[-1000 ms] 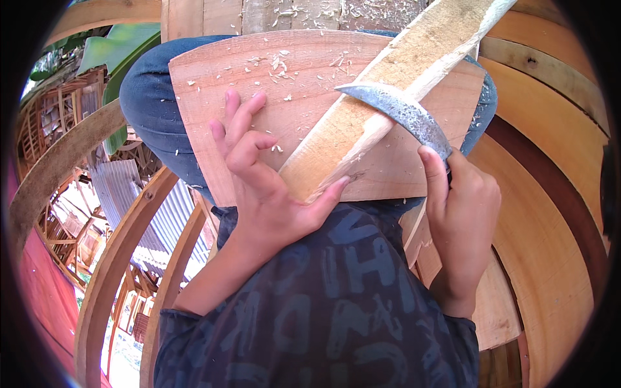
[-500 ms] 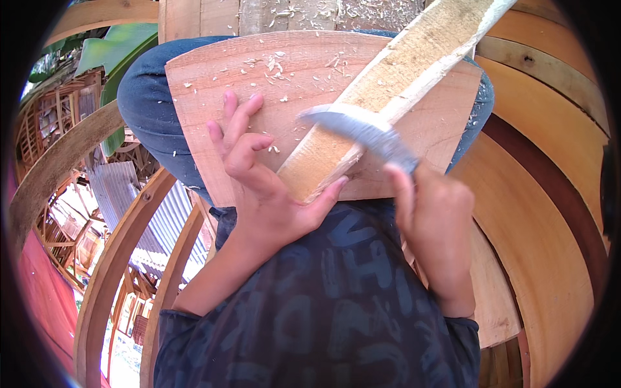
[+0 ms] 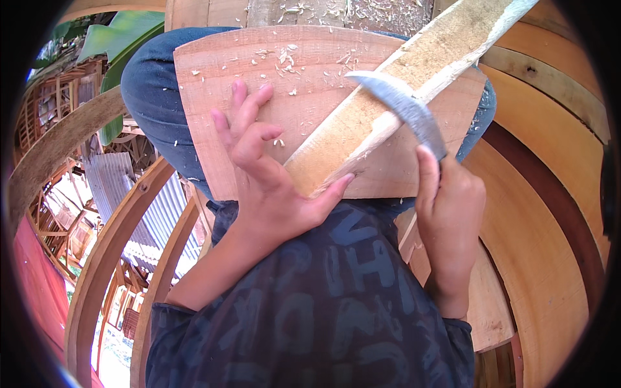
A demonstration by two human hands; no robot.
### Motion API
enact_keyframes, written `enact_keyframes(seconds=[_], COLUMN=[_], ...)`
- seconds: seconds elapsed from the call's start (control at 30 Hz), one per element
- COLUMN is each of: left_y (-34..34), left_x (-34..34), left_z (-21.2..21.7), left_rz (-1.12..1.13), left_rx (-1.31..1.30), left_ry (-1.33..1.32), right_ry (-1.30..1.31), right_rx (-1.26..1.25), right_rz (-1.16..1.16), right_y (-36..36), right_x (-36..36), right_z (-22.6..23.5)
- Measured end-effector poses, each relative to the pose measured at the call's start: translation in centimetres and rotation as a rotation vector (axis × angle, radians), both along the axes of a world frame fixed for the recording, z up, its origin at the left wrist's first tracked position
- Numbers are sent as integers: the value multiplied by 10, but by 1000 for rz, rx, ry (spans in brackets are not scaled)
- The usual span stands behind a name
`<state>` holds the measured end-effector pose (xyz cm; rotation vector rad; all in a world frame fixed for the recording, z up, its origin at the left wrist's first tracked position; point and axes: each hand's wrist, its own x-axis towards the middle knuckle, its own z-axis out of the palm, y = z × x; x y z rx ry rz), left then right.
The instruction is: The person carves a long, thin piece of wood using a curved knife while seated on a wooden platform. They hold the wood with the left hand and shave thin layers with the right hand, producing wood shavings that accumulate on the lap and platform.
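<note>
A long strip of pale wood (image 3: 362, 132) with a rough whitish edge slants across a flat wooden board (image 3: 207, 97) on my lap. My left hand (image 3: 265, 168) sits at the strip's near end, which rests in the crook between thumb and forefinger; its other fingers are spread above the board. In my right hand (image 3: 453, 200) is a knife with a curved, sickle-like blade (image 3: 414, 113). The fingers are wrapped round its handle, which they hide. The blade lies across the strip around its middle, its tip past the left edge.
Wood shavings (image 3: 284, 59) are scattered on the board and on the planks (image 3: 226, 13) beyond it. Curved wooden ribs (image 3: 119, 252) rise on the left, with corrugated sheets (image 3: 155, 226) outside them. Curved planking (image 3: 530, 213) closes in the right side.
My right hand and the knife have moved up and to the right, farther along the strip. The left hand keeps its pose at the near end.
</note>
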<state>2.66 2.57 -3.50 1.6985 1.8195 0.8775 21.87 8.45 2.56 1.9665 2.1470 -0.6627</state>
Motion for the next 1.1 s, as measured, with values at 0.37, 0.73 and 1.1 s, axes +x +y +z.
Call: enact_keyframes(seconds=[0.37, 0.73, 1.1], left_y=[-3, -1, 0], left_x=[1, 5, 2], left_z=[1, 9, 6], left_rz=[-14, 2, -30], left_rx=[-16, -12, -29], left_ry=[8, 1, 33], right_ry=[60, 439, 995], right_rx=[-44, -366, -1029], right_rz=[149, -313, -550], right_y=[-15, 15, -1], right_x=[-10, 24, 32], right_z=[4, 9, 11])
